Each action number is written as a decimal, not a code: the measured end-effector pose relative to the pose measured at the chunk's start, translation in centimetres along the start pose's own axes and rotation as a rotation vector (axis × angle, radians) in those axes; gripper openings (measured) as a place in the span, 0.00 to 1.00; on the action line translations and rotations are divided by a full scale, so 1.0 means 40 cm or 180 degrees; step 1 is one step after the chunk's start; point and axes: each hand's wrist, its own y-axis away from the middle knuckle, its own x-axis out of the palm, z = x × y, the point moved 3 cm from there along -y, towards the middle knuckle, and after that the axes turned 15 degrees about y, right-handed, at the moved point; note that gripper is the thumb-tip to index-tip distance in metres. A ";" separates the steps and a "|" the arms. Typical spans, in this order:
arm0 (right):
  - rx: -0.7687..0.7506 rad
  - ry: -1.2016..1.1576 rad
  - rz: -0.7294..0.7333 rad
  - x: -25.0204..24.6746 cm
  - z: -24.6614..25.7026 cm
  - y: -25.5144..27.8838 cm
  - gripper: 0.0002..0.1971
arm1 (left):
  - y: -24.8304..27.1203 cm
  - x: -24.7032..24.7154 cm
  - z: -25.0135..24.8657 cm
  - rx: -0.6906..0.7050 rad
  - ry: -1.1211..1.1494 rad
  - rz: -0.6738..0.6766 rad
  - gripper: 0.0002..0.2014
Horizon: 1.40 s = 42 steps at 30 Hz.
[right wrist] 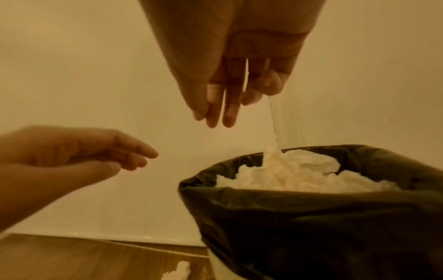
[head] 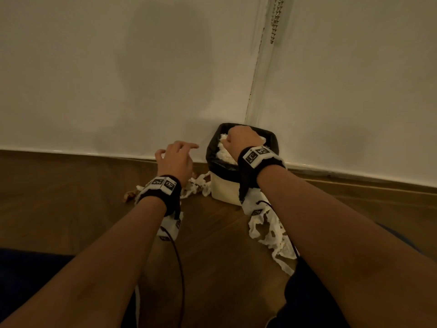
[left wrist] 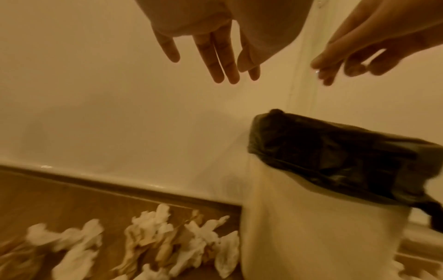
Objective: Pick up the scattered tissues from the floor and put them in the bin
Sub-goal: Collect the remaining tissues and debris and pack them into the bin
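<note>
A small cream-white plastic bin [head: 224,189] with a black bag liner [right wrist: 311,217] folded over its rim stands on the brown wood-plank floor [head: 71,197], close against the pale wall [head: 118,67] where a vertical seam runs down to the skirting. Crumpled white tissues [right wrist: 287,174] fill the bin up to the level of the liner's edge. The right hand [head: 241,140] hangs directly above the bin's opening; in the right wrist view its fingers [right wrist: 230,106] point downward, straight and close together, with nothing gripped in them, and they stop short of the heap below. The left hand [head: 176,159] hovers in the air to the left of the bin, near its rim but apart from it, with fingers [left wrist: 215,62] loosely spread and slightly bent, holding nothing. Beneath the left hand, a cluster of scattered white and brownish torn tissues [left wrist: 148,244] lies on the floor, reaching up to the bin's left side. A second shredded white tissue strip [head: 269,235] lies on the floor in front of the bin, under the right forearm. Both wrists wear black straps carrying white blocks printed with black square markers [head: 163,183], and a thin dark cable [head: 178,268] trails back from the left one.
</note>
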 end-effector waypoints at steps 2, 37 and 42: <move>-0.0182 -0.0180 -0.0082 -0.008 0.040 0.012 0.18 | 0.009 -0.023 0.045 -0.0257 -0.0016 -0.0065 0.20; -0.0377 -0.0474 0.1148 0.490 0.329 -0.100 0.15 | 0.152 0.082 0.568 -0.2231 -0.0239 0.0585 0.23; -0.0512 -0.0578 0.0960 0.526 0.368 -0.127 0.15 | 0.162 0.096 0.619 -0.2140 -0.0229 0.1033 0.27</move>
